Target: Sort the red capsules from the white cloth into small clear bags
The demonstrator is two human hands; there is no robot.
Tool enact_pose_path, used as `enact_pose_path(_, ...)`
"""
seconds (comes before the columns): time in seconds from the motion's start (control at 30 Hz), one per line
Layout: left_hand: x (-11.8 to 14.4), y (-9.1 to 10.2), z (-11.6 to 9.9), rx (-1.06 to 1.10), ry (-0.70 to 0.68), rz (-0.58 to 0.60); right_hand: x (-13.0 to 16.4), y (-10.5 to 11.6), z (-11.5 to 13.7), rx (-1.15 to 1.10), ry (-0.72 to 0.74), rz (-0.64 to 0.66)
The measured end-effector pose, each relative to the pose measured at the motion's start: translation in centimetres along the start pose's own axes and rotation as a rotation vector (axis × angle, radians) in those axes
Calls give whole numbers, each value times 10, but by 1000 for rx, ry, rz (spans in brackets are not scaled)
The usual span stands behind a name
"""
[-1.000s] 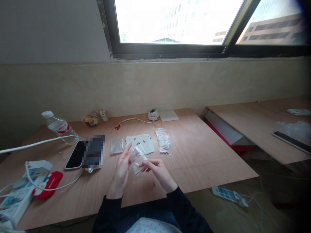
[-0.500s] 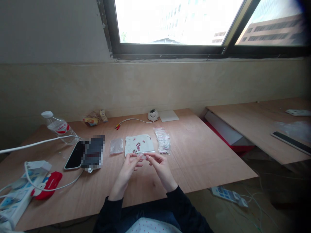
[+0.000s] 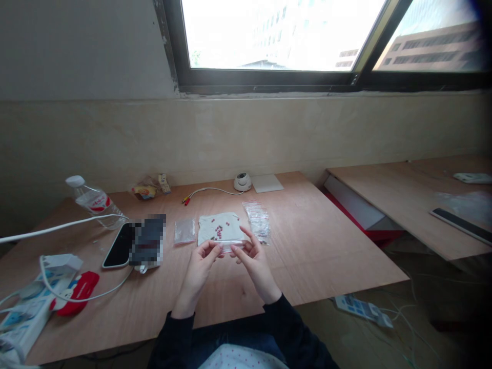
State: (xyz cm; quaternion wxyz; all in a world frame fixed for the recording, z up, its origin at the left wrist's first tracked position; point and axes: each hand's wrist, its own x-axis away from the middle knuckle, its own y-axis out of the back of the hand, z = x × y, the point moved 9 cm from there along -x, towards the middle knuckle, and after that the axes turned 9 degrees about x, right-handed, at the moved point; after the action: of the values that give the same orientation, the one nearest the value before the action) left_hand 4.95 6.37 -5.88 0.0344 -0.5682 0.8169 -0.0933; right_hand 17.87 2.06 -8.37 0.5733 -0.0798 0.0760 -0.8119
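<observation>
Between both hands is a small clear zip bag (image 3: 231,243) with a reddish strip along its near edge. My left hand (image 3: 204,261) pinches its left end between thumb and fingers. On the other end, my right hand (image 3: 253,261) grips with the thumb, its index finger raised and stretched forward. Just beyond lies a white cloth (image 3: 207,224) bearing several small dark-red pieces (image 3: 219,232). A pile of clear zip bags (image 3: 258,221) rests to the right of the cloth, and a flat stack of clear bags (image 3: 185,231) to its left.
At the left are a water bottle (image 3: 98,202), a phone (image 3: 120,246), a blurred-out dark device (image 3: 148,241), a red case (image 3: 79,293) and a power strip (image 3: 28,312) with white cables. A dome camera (image 3: 242,182) and a white card (image 3: 267,183) sit at the back.
The bag has turned so that more of its clear side shows. My right index finger has lifted and straightened; my left hand has barely moved.
</observation>
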Motion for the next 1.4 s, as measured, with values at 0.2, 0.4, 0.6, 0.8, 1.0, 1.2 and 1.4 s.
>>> enact_pose_path(0.2,1,8,-9,-15,-61,-50,0,-3,-4,36,-54,43)
enact_pose_path(0.4,1,10,-11,-20,-65,-42,1,-6,5,80,-16,77)
enact_pose_path(0.6,2,10,-17,-64,-74,-48,2,-1,10,82,4,43)
enact_pose_path(0.8,4,7,-21,-84,-72,-13,3,6,15,112,24,-11)
enact_pose_path(1.0,4,13,-23,-116,-109,-56,4,8,19,137,29,-18)
enact_pose_path(1.2,6,13,-29,-141,-119,-73,5,7,24,139,44,-17)
enact_pose_path(1.4,7,7,-24,-179,-119,-22,6,6,25,163,44,-11)
